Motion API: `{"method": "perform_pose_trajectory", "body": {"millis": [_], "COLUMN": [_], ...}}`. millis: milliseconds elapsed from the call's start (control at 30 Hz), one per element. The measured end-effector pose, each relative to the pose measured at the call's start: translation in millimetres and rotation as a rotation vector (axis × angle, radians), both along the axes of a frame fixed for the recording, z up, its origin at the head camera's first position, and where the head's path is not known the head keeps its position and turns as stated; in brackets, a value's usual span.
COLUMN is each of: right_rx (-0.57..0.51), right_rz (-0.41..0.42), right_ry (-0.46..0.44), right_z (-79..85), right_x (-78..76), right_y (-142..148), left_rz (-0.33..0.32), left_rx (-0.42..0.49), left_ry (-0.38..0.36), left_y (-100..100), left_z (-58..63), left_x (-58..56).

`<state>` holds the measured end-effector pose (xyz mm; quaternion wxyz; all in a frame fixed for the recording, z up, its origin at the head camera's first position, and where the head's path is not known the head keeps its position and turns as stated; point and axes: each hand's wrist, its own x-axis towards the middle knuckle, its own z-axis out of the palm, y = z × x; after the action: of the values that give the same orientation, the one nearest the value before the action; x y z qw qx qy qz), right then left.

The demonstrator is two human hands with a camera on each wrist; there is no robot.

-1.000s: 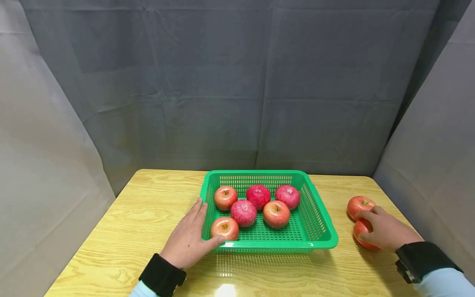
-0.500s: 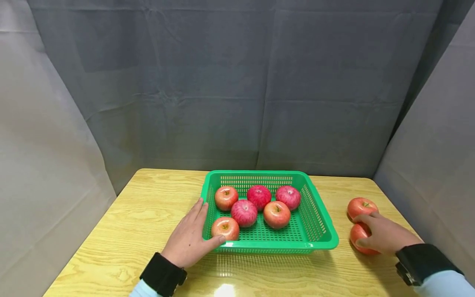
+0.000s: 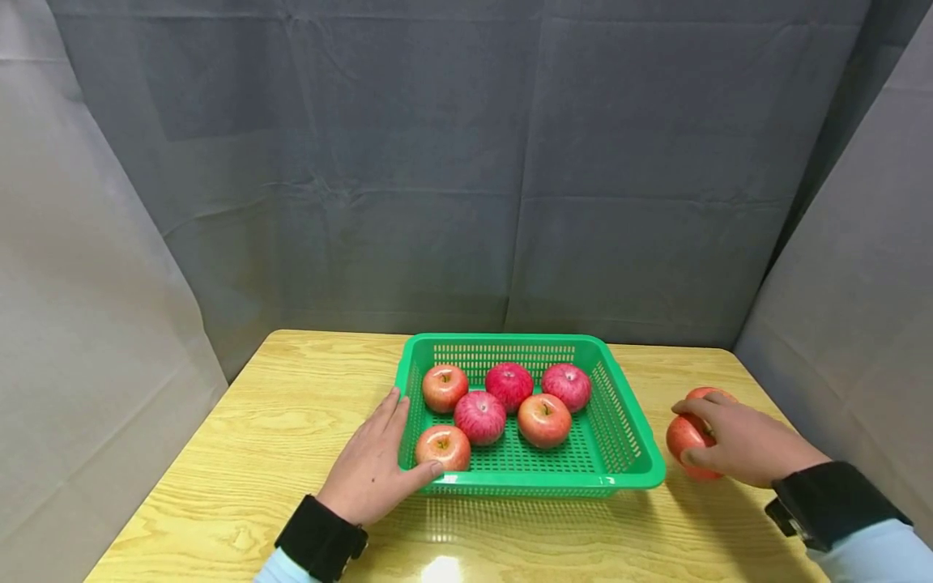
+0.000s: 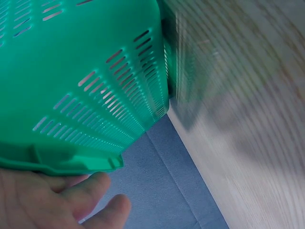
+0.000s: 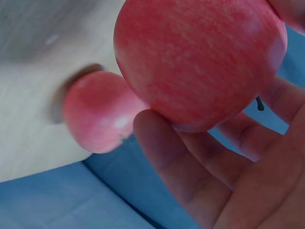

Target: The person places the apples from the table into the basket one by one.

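Observation:
My right hand [image 3: 751,441] grips a red apple [image 3: 685,441] at the table's right side; in the right wrist view this apple [image 5: 195,62] sits against the curled fingers, its stem toward the palm. Just behind it is a second red apple [image 3: 710,393], partly covered by the hand. My left hand [image 3: 373,470] rests on the near left corner of a green plastic basket [image 3: 539,480], fingers straight along the left rim and thumb on the front rim. From the left wrist, the fingertips [image 4: 102,181] show right at the rim's underside.
Several apples lie in the basket, among them an orange-red apple [image 3: 543,421] and a darker pink-red apple [image 3: 565,386]. A wooden table [image 3: 240,453] carries everything. Grey cloth [image 3: 408,162] hangs behind, with paler cloth [image 3: 860,308] at both sides.
The right hand has lifted the nearer loose apple and shifted it left, with its shadow now spreading on the table. The left hand and the basket stay in place.

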<state>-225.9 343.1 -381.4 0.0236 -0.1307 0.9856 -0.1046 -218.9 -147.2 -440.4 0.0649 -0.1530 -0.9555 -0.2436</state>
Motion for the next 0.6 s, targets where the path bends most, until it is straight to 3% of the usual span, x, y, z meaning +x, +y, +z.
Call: {"method": "perform_pose_trajectory", "body": {"millis": [333,600], "right_rx": [0.061,0.057], "right_rz": [-0.011,0.046], "right_ry": [0.058,0.1], "right_z": [36.5,61.1], "right_x": [5.2,8.1], "right_y": [-21,-50], "left_rz": [-0.006,-0.003], "left_rx": [0.002,0.006], "left_ry": [0.004,0.001], "left_y": [1,0], "left_z": [0.8,0.9], "left_x": [-0.3,0.6]}}
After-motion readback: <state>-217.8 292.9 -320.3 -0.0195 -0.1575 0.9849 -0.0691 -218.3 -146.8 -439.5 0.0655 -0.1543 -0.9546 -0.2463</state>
